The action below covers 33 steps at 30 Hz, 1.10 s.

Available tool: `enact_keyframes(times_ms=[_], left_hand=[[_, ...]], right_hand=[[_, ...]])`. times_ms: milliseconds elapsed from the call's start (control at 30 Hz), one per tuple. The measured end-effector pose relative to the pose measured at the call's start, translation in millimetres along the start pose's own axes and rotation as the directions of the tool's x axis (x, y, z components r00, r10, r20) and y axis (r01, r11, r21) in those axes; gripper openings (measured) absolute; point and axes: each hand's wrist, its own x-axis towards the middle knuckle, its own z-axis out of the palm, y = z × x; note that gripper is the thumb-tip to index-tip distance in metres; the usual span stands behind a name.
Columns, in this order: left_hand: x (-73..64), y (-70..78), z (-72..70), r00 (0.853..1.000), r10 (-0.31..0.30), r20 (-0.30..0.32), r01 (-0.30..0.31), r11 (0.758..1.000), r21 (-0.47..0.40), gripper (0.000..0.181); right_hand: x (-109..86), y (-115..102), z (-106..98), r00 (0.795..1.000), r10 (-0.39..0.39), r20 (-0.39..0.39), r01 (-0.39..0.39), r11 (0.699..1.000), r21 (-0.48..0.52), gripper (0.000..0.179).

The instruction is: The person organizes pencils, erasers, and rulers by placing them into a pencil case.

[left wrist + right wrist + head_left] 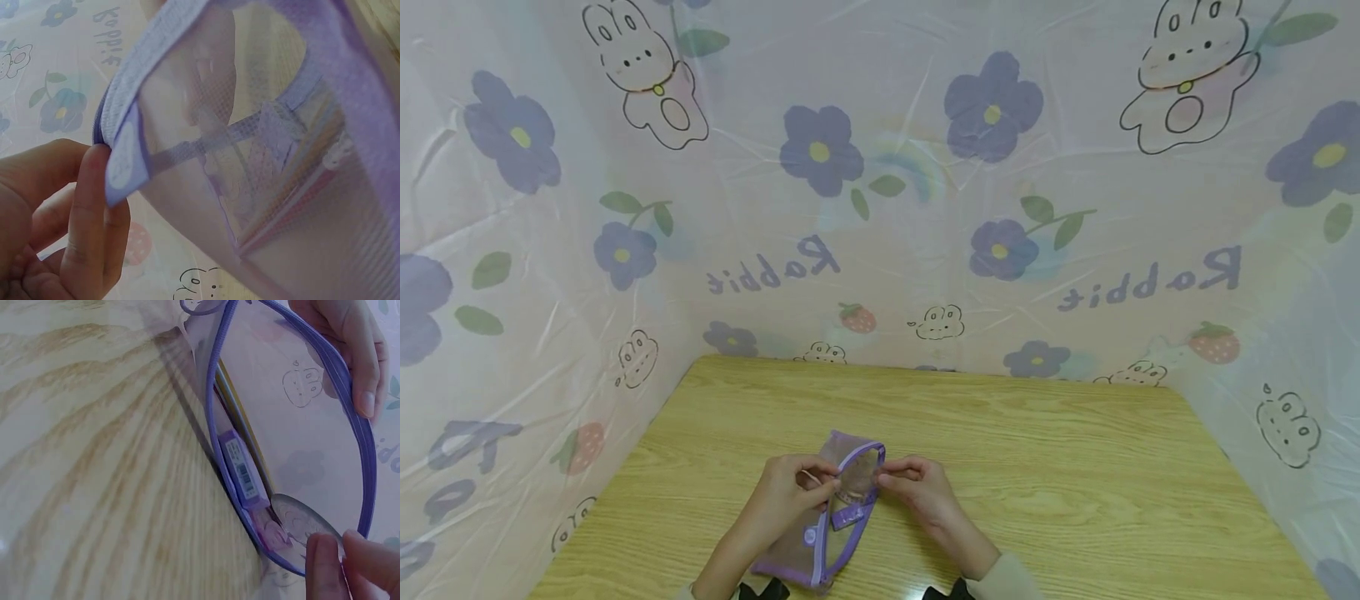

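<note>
A see-through mesh pencil case (pixel 793 546) with purple edging lies on the table, its zip undone and its mouth spread wide. My left hand (pixel 793 492) pinches the zip edge near the end tab (pixel 128 156). At the opposite side of the mouth, my right hand (pixel 921 492) pinches a clear, rounded, protractor-like plate (pixel 303 515) between thumb and fingers. This plate is partly inside the case. Within the case lie a small purple block (pixel 244 472) with a barcode label and slim yellow and dark pencils (pixel 244 428).
A wood-grain table (pixel 1075 467) spreads around the case. Printed fabric (pixel 910 225) with rabbits, flowers and strawberries rises along its back and both sides. Dark bands (pixel 951 590) sit at the wrists, beside pale sleeves (pixel 1003 579).
</note>
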Motion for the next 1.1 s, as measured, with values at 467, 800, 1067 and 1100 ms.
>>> enact_keyframes(times_ms=[467,800,1067,1100], left_hand=[[0.0,1.2,-0.7,1.0,-0.011,-0.009,0.011,1.0,0.0,0.014],[-0.6,1.8,-0.8,1.0,-0.01,-0.002,0.01,1.0,-0.005,0.016],[-1.6,1.4,-0.2,1.0,-0.005,-0.006,0.005,1.0,-0.023,0.012],[-1.8,1.3,0.0,1.0,-0.002,-0.007,0.001,1.0,-0.023,0.012]], right_hand=[[4.6,8,12,0.998,-0.021,-0.052,0.02,1.0,-0.015,0.021],[5.3,14,15,0.992,-0.105,-0.075,0.082,0.962,-0.259,0.022],[6.1,11,14,0.974,-0.224,-0.027,0.179,0.84,-0.512,0.015],[6.5,11,14,0.972,-0.234,-0.014,0.189,0.818,-0.543,0.014]])
